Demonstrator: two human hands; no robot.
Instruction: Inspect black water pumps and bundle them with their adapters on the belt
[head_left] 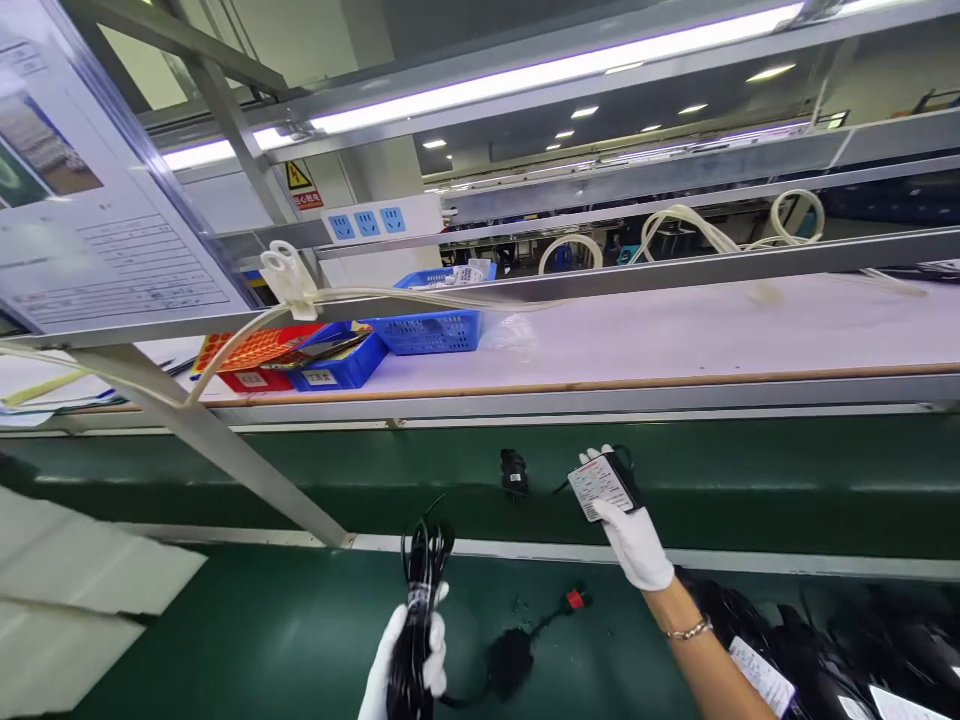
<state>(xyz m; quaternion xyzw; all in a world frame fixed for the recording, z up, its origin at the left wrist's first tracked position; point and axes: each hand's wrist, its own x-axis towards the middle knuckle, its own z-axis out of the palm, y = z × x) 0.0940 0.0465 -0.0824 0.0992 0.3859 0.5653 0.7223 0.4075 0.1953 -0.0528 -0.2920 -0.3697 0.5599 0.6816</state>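
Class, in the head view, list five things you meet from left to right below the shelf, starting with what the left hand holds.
Bundle of black cable in the left hand → small black piece → labelled black block in the right hand → bracelet → white label at lower right.

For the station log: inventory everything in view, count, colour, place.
labelled adapter: 1, black, right hand
cable bundle: 1, black, left hand
plug-like piece: 1, black, green channel
red-tipped cord: 1, black, green bench
labelled packs: several, black, lower right
panels: 2, off-white, lower left
bins: 2, red/blue, shelf
mesh basket: 1, blue, shelf
socket strip: 1, white, above shelf
cables: several, cream, above shelf
warning sign: 1, yellow/red, background
document: 1, white, upper left
tube lights: several, white, overhead
hands: 2, white-gloved, lower half
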